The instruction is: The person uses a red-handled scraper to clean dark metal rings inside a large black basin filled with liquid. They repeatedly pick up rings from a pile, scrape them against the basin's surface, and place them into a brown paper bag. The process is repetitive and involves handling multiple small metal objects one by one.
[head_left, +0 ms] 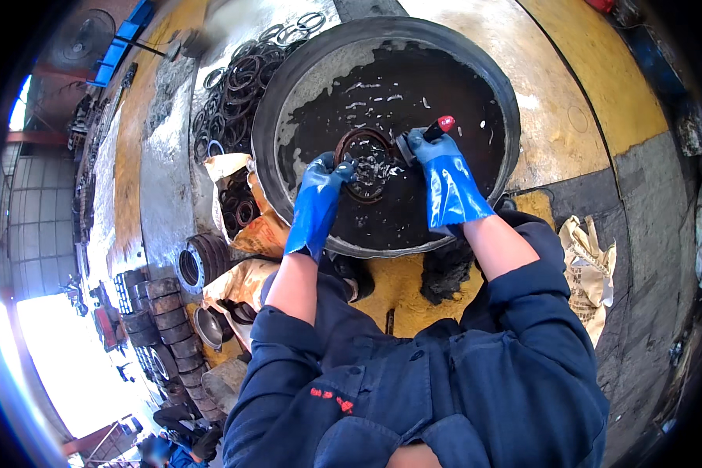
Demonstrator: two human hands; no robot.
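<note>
Both my hands wear blue rubber gloves and reach into a large round black basin filled with dark oily liquid. My left hand grips the left rim of a rusty brown metal ring held just above the liquid. My right hand is closed on a brush with a black and red handle, its head pressed to the ring's right side. Dark blue sleeves are pushed up my forearms.
A pile of dark metal rings lies left of the basin. An open brown sack of rings sits by my left arm. Stacked round metal parts stand at lower left. A crumpled sack lies on the right floor.
</note>
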